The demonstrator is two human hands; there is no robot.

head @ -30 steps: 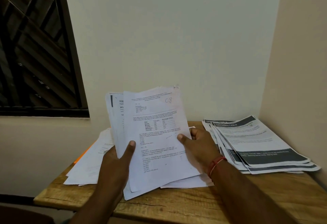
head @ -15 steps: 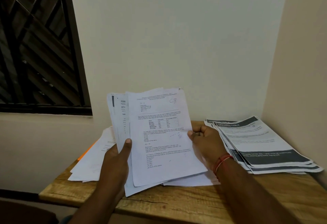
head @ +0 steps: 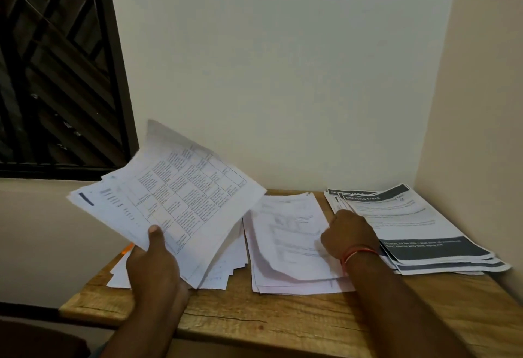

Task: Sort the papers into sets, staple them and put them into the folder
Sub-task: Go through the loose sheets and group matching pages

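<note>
My left hand (head: pixel 154 265) grips a fanned bundle of printed sheets (head: pixel 172 202), tilted to the left above the table; the top sheet shows a table grid. My right hand (head: pixel 349 234) rests knuckles-up on the right edge of a middle stack of white papers (head: pixel 285 241), fingers curled on its top sheet. A third stack with dark header and footer bands (head: pixel 410 224) lies at the right. More loose sheets (head: pixel 223 270) lie under the held bundle. An orange corner (head: pixel 128 248), maybe the folder, peeks out at the left. No stapler is in view.
The wooden table (head: pixel 268 326) sits in a corner, with a wall behind and another close on the right. A dark barred window (head: pixel 53 69) is at the upper left. Bare wood runs along the table's front edge.
My right hand took the front sheet from the held bundle and set it down on the middle stack. My left hand swung the remaining bundle to the left and tilted it.
</note>
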